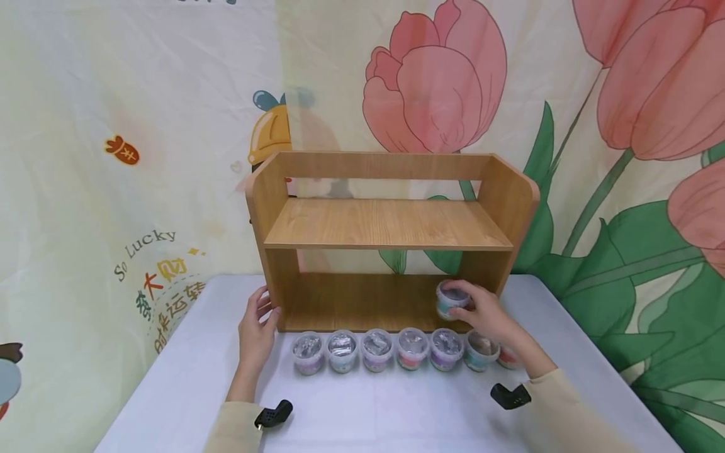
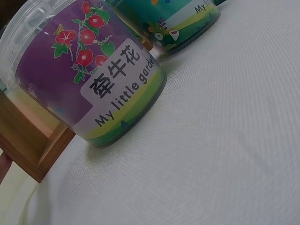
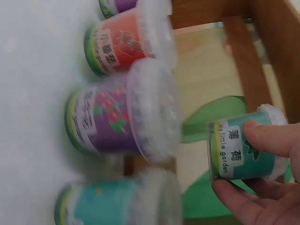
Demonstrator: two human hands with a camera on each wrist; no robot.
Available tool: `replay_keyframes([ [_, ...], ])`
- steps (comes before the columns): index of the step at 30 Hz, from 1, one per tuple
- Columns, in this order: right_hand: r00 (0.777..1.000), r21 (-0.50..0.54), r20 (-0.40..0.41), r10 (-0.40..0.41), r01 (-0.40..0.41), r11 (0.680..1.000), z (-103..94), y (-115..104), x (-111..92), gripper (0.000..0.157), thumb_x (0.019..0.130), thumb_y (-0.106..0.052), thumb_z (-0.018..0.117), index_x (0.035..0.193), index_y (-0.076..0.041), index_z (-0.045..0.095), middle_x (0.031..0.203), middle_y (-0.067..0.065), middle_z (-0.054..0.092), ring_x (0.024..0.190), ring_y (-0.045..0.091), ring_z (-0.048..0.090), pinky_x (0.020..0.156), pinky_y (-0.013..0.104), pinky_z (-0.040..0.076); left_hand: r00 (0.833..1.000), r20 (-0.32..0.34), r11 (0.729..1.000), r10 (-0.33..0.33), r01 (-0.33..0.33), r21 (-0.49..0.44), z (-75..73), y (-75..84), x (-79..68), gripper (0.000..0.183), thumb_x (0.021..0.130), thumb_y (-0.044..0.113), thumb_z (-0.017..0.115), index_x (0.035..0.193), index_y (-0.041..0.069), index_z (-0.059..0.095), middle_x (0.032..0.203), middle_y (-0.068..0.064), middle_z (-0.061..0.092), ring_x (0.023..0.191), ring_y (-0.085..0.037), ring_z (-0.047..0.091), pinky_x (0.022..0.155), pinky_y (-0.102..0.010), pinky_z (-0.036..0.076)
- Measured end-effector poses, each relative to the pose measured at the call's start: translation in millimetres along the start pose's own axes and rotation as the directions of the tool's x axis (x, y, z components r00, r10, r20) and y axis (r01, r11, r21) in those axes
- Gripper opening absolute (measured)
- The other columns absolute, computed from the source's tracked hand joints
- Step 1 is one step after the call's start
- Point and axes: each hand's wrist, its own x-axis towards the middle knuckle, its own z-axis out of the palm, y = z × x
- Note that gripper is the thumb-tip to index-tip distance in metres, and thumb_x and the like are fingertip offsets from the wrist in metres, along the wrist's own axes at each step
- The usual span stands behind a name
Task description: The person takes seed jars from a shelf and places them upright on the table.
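Note:
My right hand (image 1: 481, 309) holds a teal seed-growing cup (image 1: 449, 304) between thumb and fingers, at the right end of the lower compartment of the wooden shelf (image 1: 387, 224). In the right wrist view the cup (image 3: 234, 149) is tipped sideways in the picture, its label reading "My little garden", and the thumb lies across its side. At the shelf's left side panel, my left hand (image 1: 257, 333) touches the wood with loosely bent fingers. Just before the shelf stands a row of lidded cups, among them a purple one (image 2: 61, 70) with red flowers.
The row includes a red cup (image 1: 413, 349), a purple cup (image 1: 447, 350) and a teal cup (image 1: 481, 352); another red one (image 1: 508, 358) is partly behind my right forearm. A white cloth (image 1: 351, 415) covers the table. Behind hangs a tulip-printed backdrop (image 1: 436, 82).

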Motion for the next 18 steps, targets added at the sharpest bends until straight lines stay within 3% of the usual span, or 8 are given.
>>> replay_keyframes([
  [6,1.0,-0.034,-0.002,-0.021,0.021,0.999,-36.9,0,-27,0.052,0.098,-0.01,0.077,0.145,-0.017,0.058,0.137,0.015,0.064,0.119,0.036,0.064,0.095,0.05,0.063,1.0,-0.003,1.0,-0.012,0.012,0.018,-0.3,0.8,0.2,0.059,0.107,0.01,0.063,0.16,0.025,0.041,0.148,-0.019,0.059,0.135,-0.042,0.06,0.109,-0.061,0.054],
  [10,0.996,-0.086,-0.029,-0.08,0.077,0.993,-59.9,10,-44,0.051,0.099,-0.014,0.077,0.147,-0.014,0.058,0.14,0.015,0.064,0.121,0.033,0.065,0.096,0.034,0.062,1.0,-0.002,1.0,-0.013,0.013,0.024,-0.3,1.6,-0.4,0.06,0.108,0.012,0.062,0.161,0.027,0.039,0.149,-0.02,0.058,0.136,-0.042,0.059,0.109,-0.061,0.053],
  [14,0.993,-0.113,-0.064,-0.099,0.091,0.989,-77.5,19,-60,0.051,0.1,-0.016,0.076,0.147,-0.011,0.059,0.142,0.016,0.062,0.117,0.004,0.061,0.091,0.015,0.056,1.0,-0.004,1.0,-0.012,0.012,0.026,-0.7,3.2,-1.2,0.06,0.108,0.012,0.061,0.162,0.026,0.039,0.149,-0.02,0.058,0.136,-0.043,0.058,0.11,-0.063,0.052],
  [18,0.993,-0.12,-0.088,-0.081,0.07,0.99,-87.7,26,-71,0.051,0.1,-0.016,0.076,0.148,-0.011,0.059,0.141,0.015,0.062,0.112,-0.02,0.048,0.089,0.01,0.052,1.0,0.0,0.999,-0.02,0.02,0.025,-0.2,3.9,-1.2,0.06,0.109,0.012,0.061,0.162,0.027,0.038,0.15,-0.019,0.057,0.137,-0.043,0.058,0.11,-0.063,0.051],
])
